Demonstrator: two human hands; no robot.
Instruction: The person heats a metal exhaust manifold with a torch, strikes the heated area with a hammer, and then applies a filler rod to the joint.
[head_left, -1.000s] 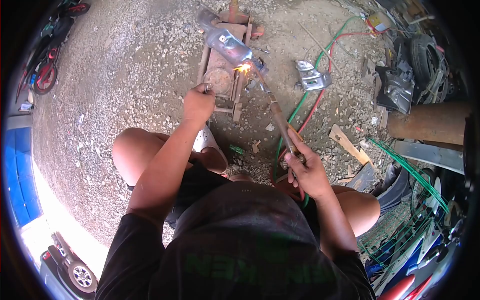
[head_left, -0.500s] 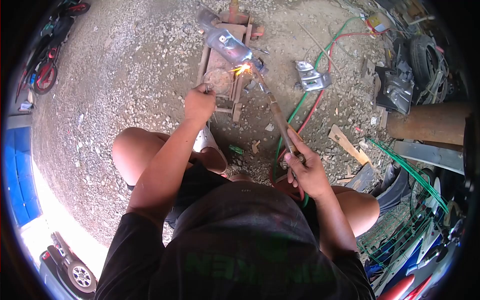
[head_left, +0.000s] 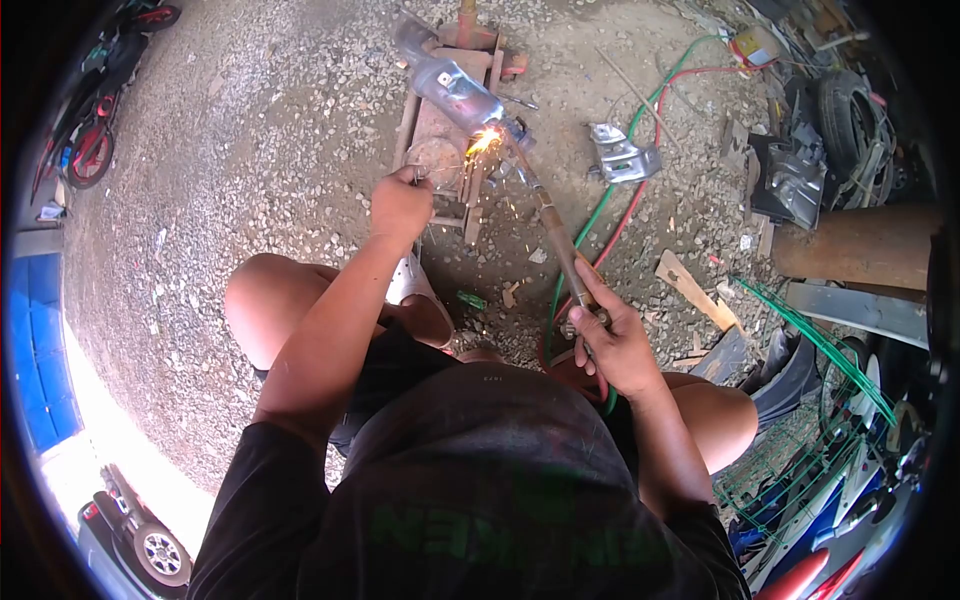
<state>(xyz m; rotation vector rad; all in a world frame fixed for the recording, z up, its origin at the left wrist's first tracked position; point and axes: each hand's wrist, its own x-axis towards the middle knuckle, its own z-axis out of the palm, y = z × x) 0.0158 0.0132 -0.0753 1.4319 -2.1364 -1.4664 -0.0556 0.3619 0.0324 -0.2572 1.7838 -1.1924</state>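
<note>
My right hand is wrapped round the handle of a gas torch, which slants up and left. Its tip meets the near end of a metal exhaust part, where a bright orange glow throws sparks. The exhaust part lies tilted on a low rusty metal stand. Left of the glow, my left hand is closed in a pinch on a thin wire rod, which points toward the sparks. Fingers partly hide the rod.
Green and red hoses run across the gravel on the right. A bent metal piece lies beside them. Wood scraps, a large rusty cylinder and a tyre are further right. Motorcycles stand far left.
Sparks now spray lower and wider, falling toward the ground below the stand. Both hands and the torch stay nearly in place.
</note>
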